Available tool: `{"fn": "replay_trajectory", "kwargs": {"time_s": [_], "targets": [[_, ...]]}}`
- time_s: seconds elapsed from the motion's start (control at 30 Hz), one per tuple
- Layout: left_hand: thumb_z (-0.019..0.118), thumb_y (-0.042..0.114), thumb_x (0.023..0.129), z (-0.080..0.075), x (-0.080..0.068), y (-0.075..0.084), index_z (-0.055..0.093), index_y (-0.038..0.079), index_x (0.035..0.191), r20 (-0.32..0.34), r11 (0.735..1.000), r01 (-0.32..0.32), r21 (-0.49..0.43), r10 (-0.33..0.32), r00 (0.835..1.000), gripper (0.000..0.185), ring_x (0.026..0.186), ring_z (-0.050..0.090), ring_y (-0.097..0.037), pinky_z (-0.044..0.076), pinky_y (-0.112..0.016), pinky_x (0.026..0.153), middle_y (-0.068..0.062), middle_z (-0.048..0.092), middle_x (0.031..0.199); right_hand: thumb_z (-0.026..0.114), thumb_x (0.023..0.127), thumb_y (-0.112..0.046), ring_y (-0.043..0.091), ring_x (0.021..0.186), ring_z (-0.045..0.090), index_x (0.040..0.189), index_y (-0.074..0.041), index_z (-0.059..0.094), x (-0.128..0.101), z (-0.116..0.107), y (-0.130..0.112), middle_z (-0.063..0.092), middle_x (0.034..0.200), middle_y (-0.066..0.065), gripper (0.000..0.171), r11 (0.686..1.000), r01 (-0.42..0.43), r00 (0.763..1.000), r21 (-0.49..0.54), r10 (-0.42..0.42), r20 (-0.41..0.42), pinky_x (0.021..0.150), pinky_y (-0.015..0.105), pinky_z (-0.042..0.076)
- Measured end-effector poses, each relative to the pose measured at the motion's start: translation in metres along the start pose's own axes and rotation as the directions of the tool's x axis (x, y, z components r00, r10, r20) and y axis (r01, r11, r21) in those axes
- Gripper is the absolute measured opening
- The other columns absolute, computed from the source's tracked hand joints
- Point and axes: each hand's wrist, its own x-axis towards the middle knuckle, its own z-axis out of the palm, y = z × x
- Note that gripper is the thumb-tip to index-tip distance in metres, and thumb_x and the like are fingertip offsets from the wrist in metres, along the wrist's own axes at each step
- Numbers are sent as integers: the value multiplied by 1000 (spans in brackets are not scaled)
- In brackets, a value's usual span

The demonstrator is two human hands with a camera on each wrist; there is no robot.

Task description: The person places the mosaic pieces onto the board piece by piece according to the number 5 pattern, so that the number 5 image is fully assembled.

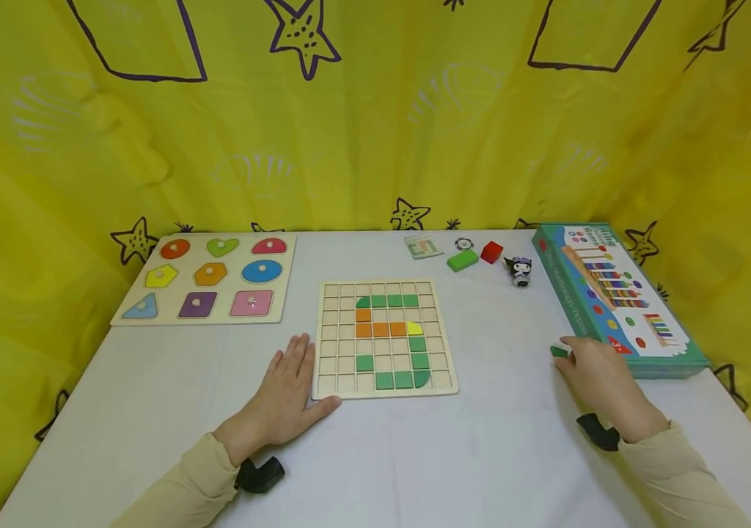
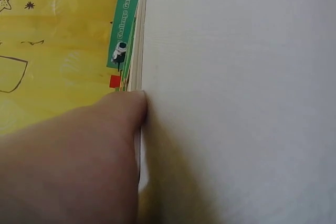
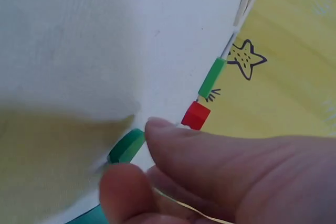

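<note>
Yellow cloth printed with stars and outlined shapes is hung behind a white table [image 1: 481,455]. At its middle a wooden grid board [image 1: 385,339] is laid, partly filled with green, orange and 1 yellow tile. The left hand [image 1: 285,396] is rested flat on the table, fingers straight and nothing held, with its thumb pressed against the board's near-left corner. The right hand [image 1: 596,374] is set well to the right, beside a teal game box [image 1: 616,297], and a small green tile [image 1: 559,352] is met by its fingertips; whether the tile is pinched or only touched cannot be told, since the fingers are loosely curled about it in the right wrist view. The tile lies right of the board, so the right hand is far nearer to it. Farther back, a green block [image 1: 463,259], a red cube [image 1: 491,252] and a small figurine [image 1: 521,270] are seen, with a shape puzzle board [image 1: 207,279] at far left.
</note>
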Motion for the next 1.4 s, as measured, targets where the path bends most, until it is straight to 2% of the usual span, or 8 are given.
{"fn": "replay_trajectory", "kwargs": {"time_s": [0.13,0.23,0.47,0.57,0.7,0.87,1.1,1.4], "targets": [[47,61,95,1,0,0,19,-13,149,-4,1000,-5,-14,5,1000,96,145,4,-40,8,-58,113,-29,11,157,71,85,0,44,80,60,98,17,63,2,3,-2,64,87,29,23,999,-2,1000,-41,1,-3,69,56,49],[45,62,95,1,0,0,19,-13,149,-2,1000,-8,-5,8,1000,97,145,4,-40,8,-57,113,-29,10,157,71,85,1,38,75,57,90,14,63,4,4,-2,62,79,21,16,999,-20,1000,-33,21,6,65,53,49],[45,63,95,0,0,-1,19,-14,149,-4,1000,-9,14,9,1000,97,145,4,-40,8,-57,113,-29,11,157,67,89,-3,40,85,55,93,13,61,11,3,-13,58,85,20,17,998,-63,995,-24,64,77,71,55,47],[45,62,95,0,0,-1,19,-14,149,-4,1000,-12,11,12,1000,97,145,4,-40,8,-57,113,-28,11,157,67,90,-6,39,86,58,98,12,63,16,1,-33,61,90,22,20,999,-31,999,28,30,44,72,54,47],[45,63,95,-1,0,-1,18,-14,149,0,1000,-7,9,7,1000,97,145,3,-40,7,-56,113,-28,10,157,71,86,-6,25,75,58,98,6,67,25,6,-77,64,91,15,18,989,93,995,118,-90,-34,65,40,49],[45,63,95,-1,0,0,18,-13,149,11,1000,3,7,-3,1000,97,145,2,-39,7,-56,113,-28,10,157,77,85,-9,11,65,49,92,-4,69,34,29,-139,60,85,1,12,940,276,961,202,-275,-34,56,25,45],[46,61,95,-4,1,2,19,-14,149,16,1000,5,8,-5,1000,96,145,3,-40,8,-57,113,-28,10,157,77,85,-13,11,73,57,85,-8,69,39,62,-200,62,83,-2,9,831,524,846,189,-533,-2,66,24,50],[47,62,95,-4,0,1,19,-14,148,13,1000,4,1,-4,1000,97,145,4,-40,9,-57,113,-28,11,157,77,84,-13,9,71,57,84,-10,70,44,79,-219,59,82,-3,7,824,555,827,112,-561,28,64,21,49]]}}
